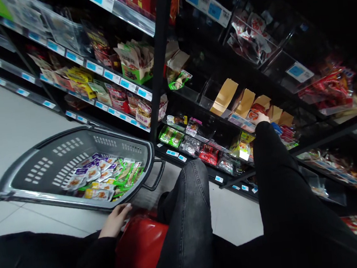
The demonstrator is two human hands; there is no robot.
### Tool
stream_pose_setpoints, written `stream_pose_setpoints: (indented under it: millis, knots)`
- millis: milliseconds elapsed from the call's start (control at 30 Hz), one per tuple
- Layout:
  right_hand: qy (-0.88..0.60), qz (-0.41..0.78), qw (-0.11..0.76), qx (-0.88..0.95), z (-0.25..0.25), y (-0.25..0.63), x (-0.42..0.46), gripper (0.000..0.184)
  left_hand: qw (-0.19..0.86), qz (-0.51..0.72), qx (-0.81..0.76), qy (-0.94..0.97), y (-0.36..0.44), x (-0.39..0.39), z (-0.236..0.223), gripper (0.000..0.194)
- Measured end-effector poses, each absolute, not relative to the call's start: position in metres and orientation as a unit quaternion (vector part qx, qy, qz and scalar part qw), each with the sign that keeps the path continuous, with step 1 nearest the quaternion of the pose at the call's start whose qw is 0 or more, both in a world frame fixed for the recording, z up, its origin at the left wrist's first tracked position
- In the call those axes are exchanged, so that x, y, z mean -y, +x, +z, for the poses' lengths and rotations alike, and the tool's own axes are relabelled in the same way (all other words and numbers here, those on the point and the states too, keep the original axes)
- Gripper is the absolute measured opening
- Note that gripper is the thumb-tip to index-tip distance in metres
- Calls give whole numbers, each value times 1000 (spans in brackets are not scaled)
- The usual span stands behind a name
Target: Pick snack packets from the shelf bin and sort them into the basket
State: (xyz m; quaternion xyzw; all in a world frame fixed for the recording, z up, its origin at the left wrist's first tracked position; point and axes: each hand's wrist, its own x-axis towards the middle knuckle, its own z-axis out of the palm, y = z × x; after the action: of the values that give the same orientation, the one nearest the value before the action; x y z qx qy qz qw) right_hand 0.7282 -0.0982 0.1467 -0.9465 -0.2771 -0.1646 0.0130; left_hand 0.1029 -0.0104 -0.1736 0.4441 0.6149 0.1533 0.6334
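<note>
From the head view: reaching with the right hand [261, 118] into an open tan cardboard box [262, 99] on a low, dark shelf edged with blue-and-white labels [241, 123], fingertips at the shiny red plastic packets [254, 113] inside; cannot tell whether grasping one or merely touching; beside that, more upright tan cardboard flaps [225, 97] to the left and blue plastic packets [276, 129] to the right; lower left, resting the left hand [115, 221] loosely curled by a glossy red object [144, 242], just beside a large grey plastic basket [39, 164]; cannot tell whether gripping anything there; inside the basket, heaped together, white-and-purple packets [95, 169], green packets [127, 174] and yellow packets [99, 192]; between both hands, a knee in faded dark-grey denim [191, 200]; underneath, pale floor tiles [224, 214].
</note>
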Motion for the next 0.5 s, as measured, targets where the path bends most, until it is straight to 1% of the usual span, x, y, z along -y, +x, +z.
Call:
stream_pose_setpoints:
  millis: [133, 367, 500]
  knots:
    - [-959, -155, 31, 235, 147, 724, 98, 65, 634, 153, -618, 438, 104, 11, -170, 37]
    - [-951, -158, 41, 262, 150, 712, 103, 52, 631, 131, -620, 447, 105, 12, -168, 36]
    - [-948, -151, 45, 277, 150, 706, 106, 47, 623, 135, -625, 450, 106, 13, -165, 31]
